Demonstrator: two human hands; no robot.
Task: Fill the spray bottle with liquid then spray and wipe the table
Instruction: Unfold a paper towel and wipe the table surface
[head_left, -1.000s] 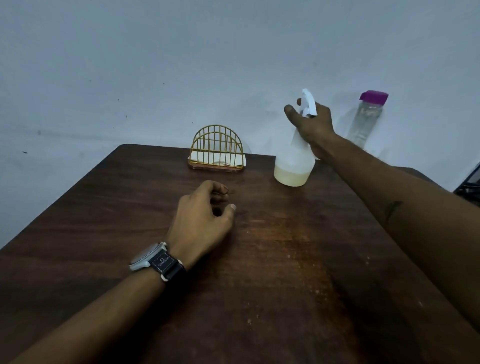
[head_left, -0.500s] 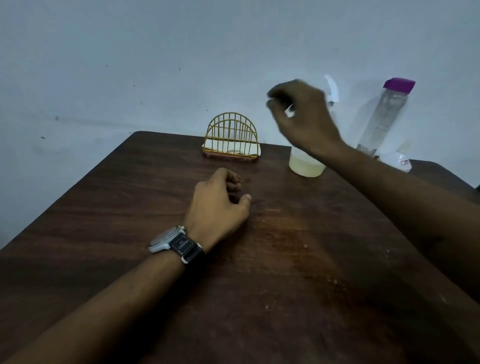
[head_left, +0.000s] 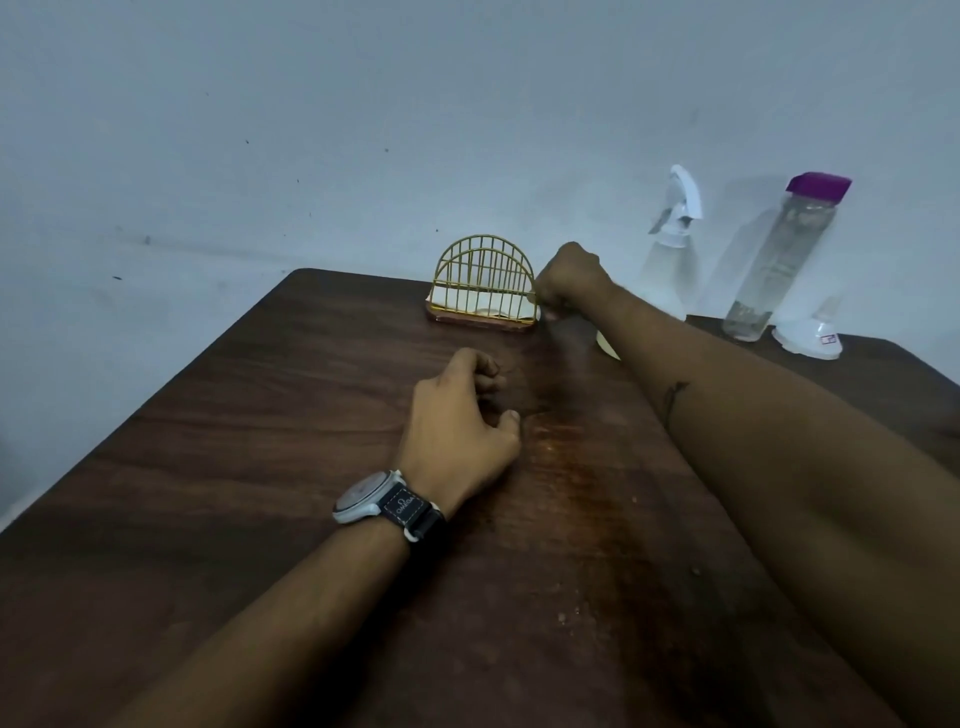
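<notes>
— What's nearest us?

— The left hand (head_left: 462, 421), lying on the dark brown wooden table (head_left: 208, 467), with a grey-cased wristwatch on a black strap (head_left: 387, 501) at the wrist. Its fingers are loosely curled under, thumb tip on the wood, and there is nothing in it.

— And the other one?

— The right hand (head_left: 571, 278) is stretched out across the table, at the right end of the gold wire arched napkin holder (head_left: 485, 280). The fingers are curled down against the white paper napkins (head_left: 452, 301) that lie in it. Whether they pinch a napkin I cannot tell; the knuckles hide it.

— Where is the spray bottle?

— The translucent plastic spray bottle with the white trigger head (head_left: 670, 260) stands upright by the wall, just behind the right forearm, apart from both hands. The arm hides most of its base; a sliver of pale yellowish liquid shows at the bottom.

— Anything beyond?

— To its right a tall clear bottle with a purple cap (head_left: 779, 270), also upright, and beside that a small white plastic piece (head_left: 808, 338) on the table. I cannot make out what it is.
</notes>
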